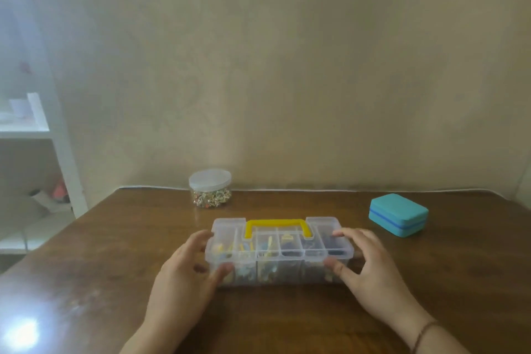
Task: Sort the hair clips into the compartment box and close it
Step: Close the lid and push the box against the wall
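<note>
Clear compartment box (278,250) gripped at ends by left hand (188,270), right hand (365,264); contents blurred.

No text, label, brand, number or sign can be read on anything in the view.

The compartment box (278,250) is made of clear, glossy plastic; the table (115,267) of polished brown wood.
</note>
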Demonstrator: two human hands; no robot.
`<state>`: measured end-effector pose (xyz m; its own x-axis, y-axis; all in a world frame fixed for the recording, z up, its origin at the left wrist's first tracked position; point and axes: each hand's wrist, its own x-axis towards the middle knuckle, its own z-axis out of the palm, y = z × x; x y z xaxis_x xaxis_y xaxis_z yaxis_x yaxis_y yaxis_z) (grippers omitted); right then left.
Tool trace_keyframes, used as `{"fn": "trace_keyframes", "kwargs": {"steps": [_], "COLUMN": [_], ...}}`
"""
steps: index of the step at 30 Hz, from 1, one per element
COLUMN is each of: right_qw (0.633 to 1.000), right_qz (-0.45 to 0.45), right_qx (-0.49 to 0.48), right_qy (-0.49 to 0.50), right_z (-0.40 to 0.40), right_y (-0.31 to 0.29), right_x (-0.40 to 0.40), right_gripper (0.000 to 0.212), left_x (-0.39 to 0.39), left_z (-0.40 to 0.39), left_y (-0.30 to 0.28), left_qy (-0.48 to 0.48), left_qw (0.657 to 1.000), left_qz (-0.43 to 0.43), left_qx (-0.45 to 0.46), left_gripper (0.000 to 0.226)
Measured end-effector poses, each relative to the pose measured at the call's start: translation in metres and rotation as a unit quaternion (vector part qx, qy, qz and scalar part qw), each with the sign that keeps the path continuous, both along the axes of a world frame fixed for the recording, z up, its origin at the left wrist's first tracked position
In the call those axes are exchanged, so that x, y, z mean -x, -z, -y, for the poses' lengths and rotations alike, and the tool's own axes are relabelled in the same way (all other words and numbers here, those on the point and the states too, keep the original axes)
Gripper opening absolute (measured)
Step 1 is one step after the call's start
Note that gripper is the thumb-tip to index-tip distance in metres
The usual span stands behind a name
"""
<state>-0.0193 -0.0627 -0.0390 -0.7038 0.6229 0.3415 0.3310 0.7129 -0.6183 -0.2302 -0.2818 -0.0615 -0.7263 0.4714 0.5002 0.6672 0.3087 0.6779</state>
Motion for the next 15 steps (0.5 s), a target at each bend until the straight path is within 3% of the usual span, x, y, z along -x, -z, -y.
{"fn": "trace_keyframes", "kwargs": {"steps": [4,7,15], "right_qw": [0.994,0.980,0.971], "right_qz": [0.090,0.154,0.159], "right_qx": [-0.050,-0.111,-0.151], "right_qy": [0.048,0.064,0.096], "right_z": [-0.013,-0.031,-0.107], "right_y": [-0.010,-0.018,-0.023], "right_x": [0.012,0.030,0.112], "right_gripper": [0.055,0.049,0.031], "left_x": [0.003,0.023,0.101], "left_z": [-0.021,-0.048,-0.146], "left_y": [-0.020,-0.034,-0.023], "left_qy": [-0.084,-0.074,-0.057], "left_qw": [0.977,0.964,0.991], "left_qz": [-0.138,-0.150,-0.046], "left_qx": [0.141,0.209,0.116], "left_gripper": [0.046,0.047,0.049]}}
